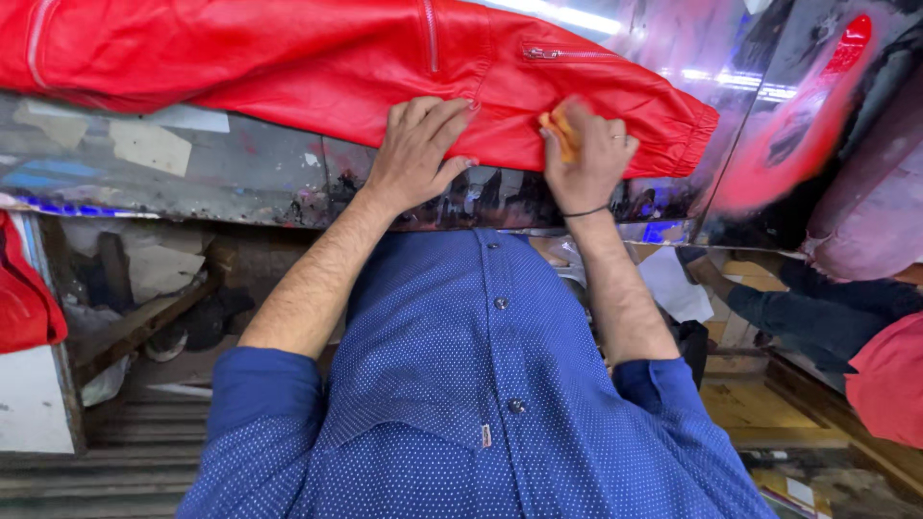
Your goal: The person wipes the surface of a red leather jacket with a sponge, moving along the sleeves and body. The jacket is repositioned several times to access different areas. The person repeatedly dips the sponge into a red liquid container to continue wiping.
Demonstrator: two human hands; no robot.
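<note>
Left hand (pixel 419 149) flat on red jacket (pixel 317 58); right hand (pixel 585 154) pinches orange pad (pixel 560 130).

the jacket (pixel 327 58) was bright red with matching red zips. the pad (pixel 561 130) in the right hand (pixel 586 159) was orange. the shirt (pixel 471 384) was blue with fine white dots. the table (pixel 192 163) was dull grey metal, stained red at one end.

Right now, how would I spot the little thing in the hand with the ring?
Find the big red jacket spread across the shiny metal table. Follow its sleeve to the gathered cuff, where the right hand presses down. Pinched in those fingers is a small orange pad, the only orange thing on all that red; the left hand lies flat and bare.
</note>
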